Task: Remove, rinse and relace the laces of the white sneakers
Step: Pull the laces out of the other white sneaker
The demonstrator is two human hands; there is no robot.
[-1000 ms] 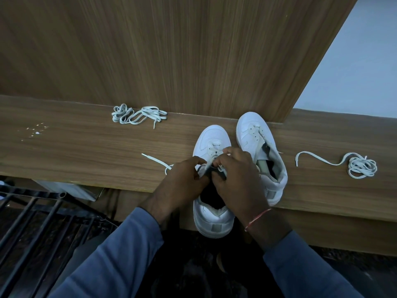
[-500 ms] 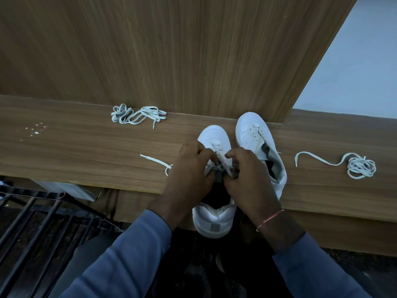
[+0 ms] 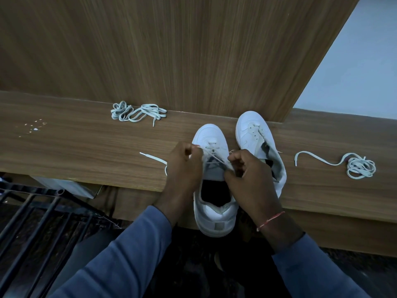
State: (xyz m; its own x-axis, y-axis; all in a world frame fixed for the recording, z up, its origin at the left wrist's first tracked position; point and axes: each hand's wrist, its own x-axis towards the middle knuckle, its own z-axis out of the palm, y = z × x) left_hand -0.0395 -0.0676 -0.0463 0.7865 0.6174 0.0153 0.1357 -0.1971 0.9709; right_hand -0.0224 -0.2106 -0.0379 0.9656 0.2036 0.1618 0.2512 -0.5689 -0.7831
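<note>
Relacing, by appearance: left hand (image 3: 184, 166) and right hand (image 3: 251, 179) each pinch the lace (image 3: 214, 158) in curled fingers, taut over the near sneaker (image 3: 214, 214) at the tabletop (image 3: 86, 151)'s 6 o'clock edge. Next move likely threads higher eyelets evenly.

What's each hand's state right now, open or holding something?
Left hand: closed, pinching the lace of the near sneaker.
Right hand: closed, pinching the other strand of the same lace.
</note>
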